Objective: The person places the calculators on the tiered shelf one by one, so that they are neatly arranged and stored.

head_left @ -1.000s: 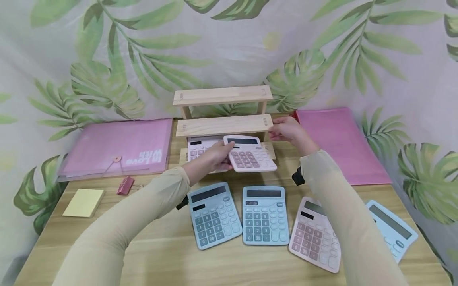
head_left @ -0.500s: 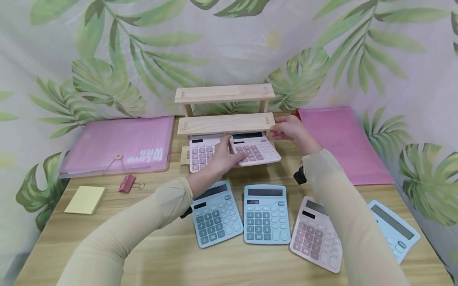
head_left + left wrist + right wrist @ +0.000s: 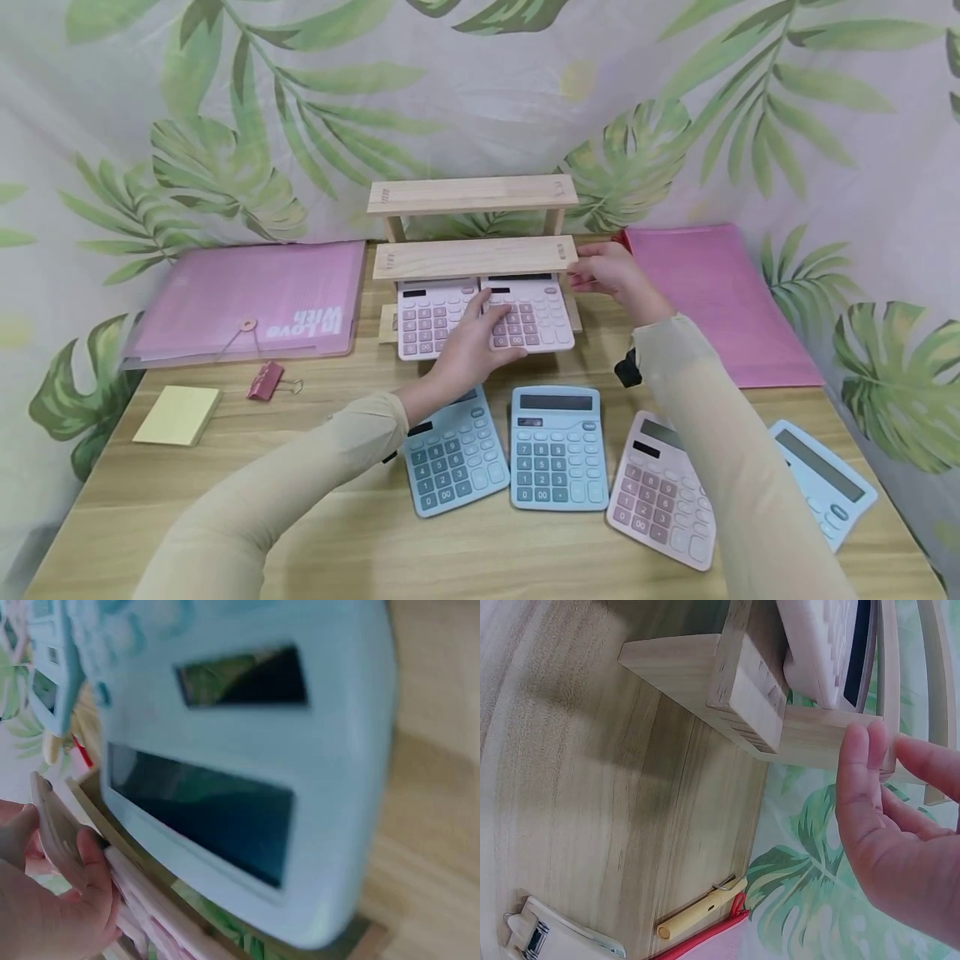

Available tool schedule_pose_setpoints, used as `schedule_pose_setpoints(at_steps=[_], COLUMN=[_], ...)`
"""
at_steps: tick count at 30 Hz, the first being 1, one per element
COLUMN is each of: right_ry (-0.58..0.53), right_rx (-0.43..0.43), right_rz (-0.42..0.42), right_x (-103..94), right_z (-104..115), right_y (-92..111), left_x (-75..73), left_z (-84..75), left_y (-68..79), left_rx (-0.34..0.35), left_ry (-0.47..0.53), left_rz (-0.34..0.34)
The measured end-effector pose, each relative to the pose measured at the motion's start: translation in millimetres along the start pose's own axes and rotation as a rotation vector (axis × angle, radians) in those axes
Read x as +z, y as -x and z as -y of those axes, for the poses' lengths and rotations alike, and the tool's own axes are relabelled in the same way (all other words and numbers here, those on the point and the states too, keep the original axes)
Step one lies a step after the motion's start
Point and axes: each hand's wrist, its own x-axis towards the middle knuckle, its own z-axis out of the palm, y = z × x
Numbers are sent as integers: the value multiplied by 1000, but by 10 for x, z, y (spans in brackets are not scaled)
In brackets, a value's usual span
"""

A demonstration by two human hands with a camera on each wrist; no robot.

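Note:
Two pink calculators stand side by side on the lower tier of a wooden rack (image 3: 474, 258), their tops partly under the middle board. My left hand (image 3: 468, 346) pinches the right-hand pink calculator (image 3: 551, 321) at its lower left, fingers over its keys. In the left wrist view, that hand (image 3: 64, 907) holds the calculator's edge between thumb and fingers. The left-hand pink calculator (image 3: 423, 321) is partly behind my fingers. My right hand (image 3: 611, 271) grips the right end of the rack's middle board; in the right wrist view its fingertips (image 3: 864, 739) touch the wood.
In front lie two blue calculators (image 3: 558, 450) (image 3: 453, 458), another pink calculator (image 3: 660, 500) and a further blue calculator (image 3: 825, 475). Pink folders (image 3: 247, 292) (image 3: 720, 308) flank the rack. A sticky-note pad (image 3: 177, 415) and a red binder clip (image 3: 265, 382) lie left.
My left hand has set the right-hand pink calculator back and down onto the rack, straightening it beside the other one. My right hand stays at the board's end.

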Motion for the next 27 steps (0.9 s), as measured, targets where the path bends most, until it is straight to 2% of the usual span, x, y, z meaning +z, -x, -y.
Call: schedule_pose_setpoints(at_steps=[8, 14, 19, 27], right_ry=[-31, -27, -5, -15], right_rx=[3, 1, 12, 2], right_rz=[10, 10, 4, -5], right_x=[-8, -3, -1, -10], right_z=[12, 10, 0, -11], right_y=[22, 16, 2, -8], left_x=[44, 97, 90, 93], left_z=[-15, -54, -30, 61], left_y=[-56, -62, -83, -119], left_rx=[155, 285, 368, 419], left_ry=[-417, -711, -810, -829], left_rz=[-22, -93, -138, -175])
